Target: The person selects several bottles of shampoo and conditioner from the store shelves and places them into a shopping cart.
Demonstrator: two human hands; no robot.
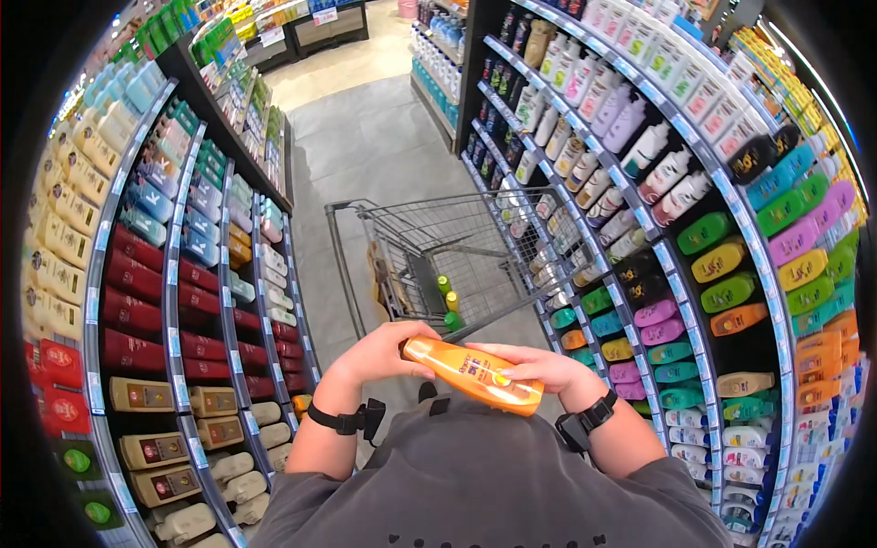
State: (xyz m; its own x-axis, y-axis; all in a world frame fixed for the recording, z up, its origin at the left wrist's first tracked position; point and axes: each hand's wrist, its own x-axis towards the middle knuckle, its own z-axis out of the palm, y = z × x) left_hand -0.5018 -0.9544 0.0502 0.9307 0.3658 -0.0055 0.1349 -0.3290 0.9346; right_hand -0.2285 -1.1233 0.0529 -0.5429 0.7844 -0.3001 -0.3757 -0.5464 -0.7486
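Both hands hold an orange plastic shampoo bottle (pixel 473 377), which lies tilted in front of my chest. My left hand (pixel 397 353) grips its narrower capped end at the left. Around its broad end closes my right hand (pixel 538 366), with the thumb across the printed front. Just beyond the bottle stands a wire shopping cart (pixel 473 212). Inside it, near my hands, are a green bottle (pixel 453 321), a yellow-capped bottle (pixel 451 301) and another green-capped bottle (pixel 444 283). Each wrist wears a black strap with a small device.
Shelves of dark red bottles (pixel 133 308) and cream bottles (pixel 65 205) line the left. On the right, curved shelves carry colourful bottles (pixel 730 294) and white pump bottles (pixel 658 147). A brown bag (pixel 384 281) hangs at the cart's left end. Grey floor tiles (pixel 370 137) run ahead.
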